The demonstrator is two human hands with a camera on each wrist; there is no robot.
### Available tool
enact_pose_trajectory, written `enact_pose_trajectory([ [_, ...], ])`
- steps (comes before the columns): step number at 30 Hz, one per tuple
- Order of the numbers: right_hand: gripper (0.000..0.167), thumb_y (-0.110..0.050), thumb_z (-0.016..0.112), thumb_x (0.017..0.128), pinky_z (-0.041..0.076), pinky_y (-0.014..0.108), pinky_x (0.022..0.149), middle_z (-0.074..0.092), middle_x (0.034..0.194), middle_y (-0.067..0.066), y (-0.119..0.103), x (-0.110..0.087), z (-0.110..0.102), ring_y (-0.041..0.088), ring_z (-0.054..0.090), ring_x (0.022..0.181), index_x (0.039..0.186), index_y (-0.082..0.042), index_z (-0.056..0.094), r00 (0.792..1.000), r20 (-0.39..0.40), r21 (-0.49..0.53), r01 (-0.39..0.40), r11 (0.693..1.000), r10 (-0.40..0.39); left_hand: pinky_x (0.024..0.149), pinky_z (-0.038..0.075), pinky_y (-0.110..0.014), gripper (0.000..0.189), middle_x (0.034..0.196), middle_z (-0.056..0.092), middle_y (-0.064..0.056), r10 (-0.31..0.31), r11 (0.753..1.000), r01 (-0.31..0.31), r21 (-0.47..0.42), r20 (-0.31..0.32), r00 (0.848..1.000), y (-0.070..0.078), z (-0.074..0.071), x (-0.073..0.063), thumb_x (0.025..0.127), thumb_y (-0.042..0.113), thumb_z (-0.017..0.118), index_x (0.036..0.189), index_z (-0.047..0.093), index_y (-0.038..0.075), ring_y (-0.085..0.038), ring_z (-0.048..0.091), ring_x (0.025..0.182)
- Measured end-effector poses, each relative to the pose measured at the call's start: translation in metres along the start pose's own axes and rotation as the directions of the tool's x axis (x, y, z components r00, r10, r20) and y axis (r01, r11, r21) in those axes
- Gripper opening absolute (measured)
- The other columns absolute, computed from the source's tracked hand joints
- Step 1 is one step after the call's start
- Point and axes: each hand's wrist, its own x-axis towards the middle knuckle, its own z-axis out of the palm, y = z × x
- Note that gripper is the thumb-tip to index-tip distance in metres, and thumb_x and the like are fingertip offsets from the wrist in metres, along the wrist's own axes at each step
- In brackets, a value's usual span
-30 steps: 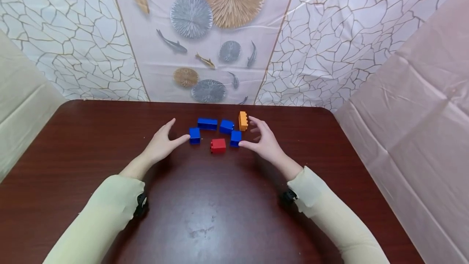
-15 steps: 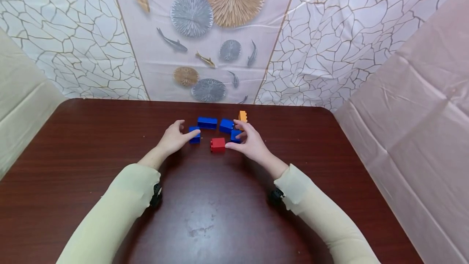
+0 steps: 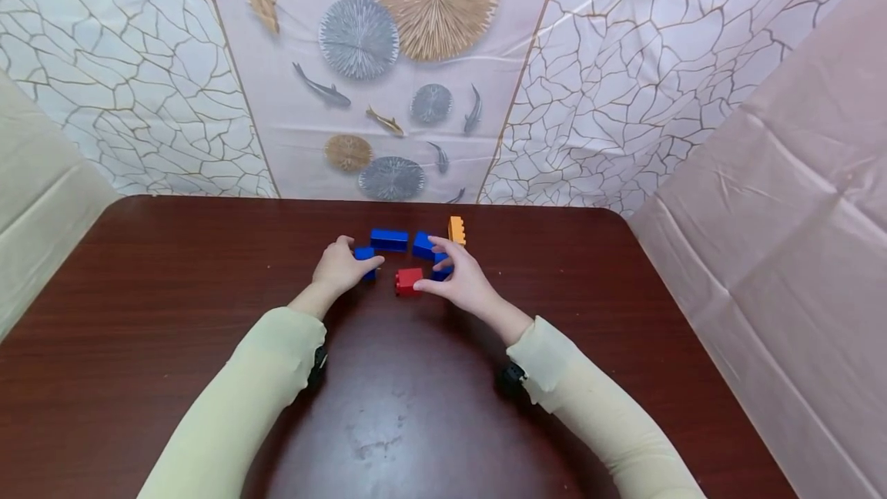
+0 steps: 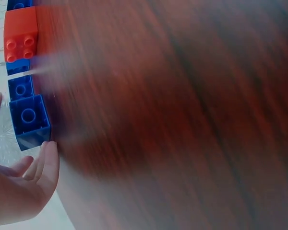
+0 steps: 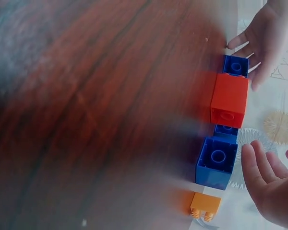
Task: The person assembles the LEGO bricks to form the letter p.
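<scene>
In the head view my left hand [image 3: 338,266] is beside the leftmost blue building block [image 3: 365,254], its thumb extending across it. The left wrist view has those fingertips at the edge of the hollow blue block [image 4: 31,122]; touching or just apart I cannot tell. My right hand [image 3: 466,282] hovers over a second blue block [image 3: 441,266] and partly hides it. Its thumb tip reaches the right side of the red block [image 3: 409,282]; contact is unclear. In the right wrist view the fingers of the right hand [image 5: 273,191] are spread and hold nothing.
Behind these lie a long blue block [image 3: 389,240] and another blue block [image 3: 423,245]. An orange block [image 3: 456,230] stands at the back right. All are on a dark brown table [image 3: 208,252] before a patterned cloth backdrop [image 3: 388,114].
Both hands have come inward. The left hand moved right to the leftmost blue block; the right hand moved left from beside the orange block toward the red one. The blocks stay put.
</scene>
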Motion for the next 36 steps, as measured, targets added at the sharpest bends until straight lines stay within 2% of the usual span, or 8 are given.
enact_pose_trajectory([
  [7, 0.076, -0.025, 0.077, 0.077, 0.054, 0.04, 0.084, 0.05, 0.131, 0.017, 0.001, 0.0, 0.002, 0.027, 0.059, 0.103, 0.14, -0.01, 0.039, 1.0, 0.014, -0.008, -0.025, 1.0, 0.025, 0.101, 0.043, -0.046, 0.066, 0.128, 0.05, -0.027, -0.011, 1.0, 0.01, -0.015, -0.011, 1.0, 0.003, -0.003, -0.003, 0.087, 0.034, 0.062, 0.132, 0.037, -0.007, -0.036, 0.052, 0.115],
  [11, 0.076, -0.026, 0.078, 0.076, 0.054, 0.04, 0.085, 0.051, 0.13, 0.016, 0.0, 0.002, 0.004, 0.027, 0.059, 0.103, 0.14, -0.011, 0.039, 0.999, 0.021, -0.017, -0.029, 0.999, 0.03, 0.097, 0.047, -0.044, 0.058, 0.125, 0.054, -0.025, -0.009, 1.0, 0.008, -0.012, -0.014, 1.0, 0.002, -0.006, -0.003, 0.086, 0.03, 0.062, 0.128, 0.044, -0.007, -0.034, 0.055, 0.11],
  [16, 0.076, -0.027, 0.077, 0.077, 0.054, 0.039, 0.084, 0.052, 0.13, 0.016, 0.001, 0.003, 0.006, 0.026, 0.059, 0.103, 0.14, -0.009, 0.039, 0.999, 0.03, -0.03, -0.017, 0.999, 0.018, 0.093, 0.049, -0.043, 0.052, 0.121, 0.058, -0.024, -0.012, 1.0, 0.011, -0.018, -0.042, 0.999, -0.004, -0.008, -0.001, 0.085, 0.03, 0.06, 0.122, 0.052, -0.007, -0.033, 0.057, 0.106],
  [22, 0.076, -0.027, 0.077, 0.076, 0.053, 0.04, 0.086, 0.052, 0.129, 0.016, -0.001, 0.004, 0.008, 0.026, 0.06, 0.102, 0.14, -0.009, 0.039, 0.999, 0.044, -0.041, -0.012, 0.999, 0.014, 0.093, 0.049, -0.043, 0.051, 0.119, 0.059, -0.025, -0.035, 0.997, 0.03, -0.067, -0.068, 0.997, -0.013, -0.013, -0.002, 0.084, 0.029, 0.06, 0.119, 0.054, -0.008, -0.035, 0.056, 0.106],
  [30, 0.076, -0.029, 0.077, 0.077, 0.052, 0.039, 0.089, 0.051, 0.129, 0.016, -0.001, 0.006, 0.013, 0.026, 0.06, 0.102, 0.14, -0.009, 0.04, 0.997, 0.065, -0.094, -0.022, 0.995, 0.029, 0.096, 0.047, -0.043, 0.046, 0.119, 0.058, -0.026, -0.031, 0.994, 0.028, -0.106, -0.033, 0.999, -0.018, -0.021, -0.009, 0.084, 0.023, 0.063, 0.117, 0.05, -0.007, -0.034, 0.056, 0.108],
  [36, 0.074, -0.03, 0.078, 0.075, 0.053, 0.037, 0.086, 0.051, 0.13, 0.015, -0.006, 0.008, 0.015, 0.024, 0.061, 0.098, 0.137, -0.008, 0.044, 0.996, 0.081, -0.157, -0.018, 0.987, 0.031, 0.09, 0.049, -0.042, 0.043, 0.114, 0.057, -0.026, 0.018, 0.994, -0.018, -0.11, -0.001, 1.0, -0.025, -0.026, -0.011, 0.083, 0.02, 0.065, 0.114, 0.049, -0.005, -0.033, 0.055, 0.101],
])
